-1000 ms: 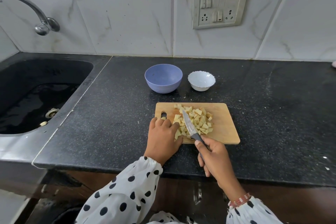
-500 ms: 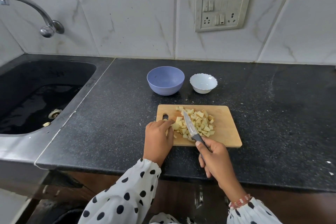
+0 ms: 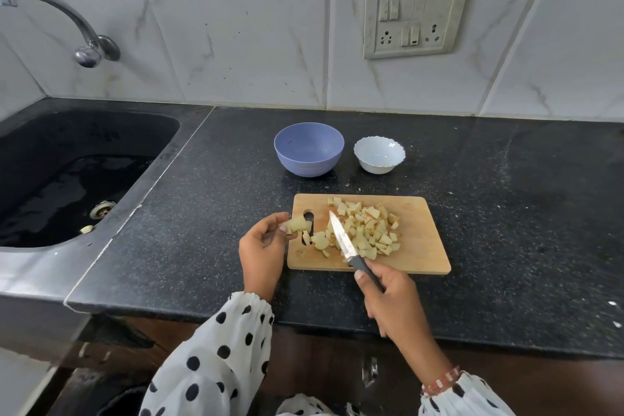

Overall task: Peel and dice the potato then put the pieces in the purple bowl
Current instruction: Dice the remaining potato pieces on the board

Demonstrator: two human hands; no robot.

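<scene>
A heap of pale yellow potato cubes (image 3: 366, 230) lies in the middle of the wooden cutting board (image 3: 422, 246). My left hand (image 3: 263, 246) is at the board's left edge, palm up, with a few potato pieces (image 3: 297, 223) held in its fingertips. My right hand (image 3: 391, 297) grips the dark handle of a small knife (image 3: 341, 238), whose blade slants over the left side of the heap. The purple bowl (image 3: 309, 149) stands behind the board and looks empty.
A small white scalloped bowl (image 3: 379, 154) sits right of the purple one. A dark sink (image 3: 67, 176) with a tap (image 3: 67, 24) lies to the left. The black counter (image 3: 523, 196) stretches right. A switch panel (image 3: 415, 17) hangs on the tiled wall.
My left hand has come off the heap, drawn back to the board's left edge and turned palm up with some potato pieces in it. The knife has stayed almost where it was.
</scene>
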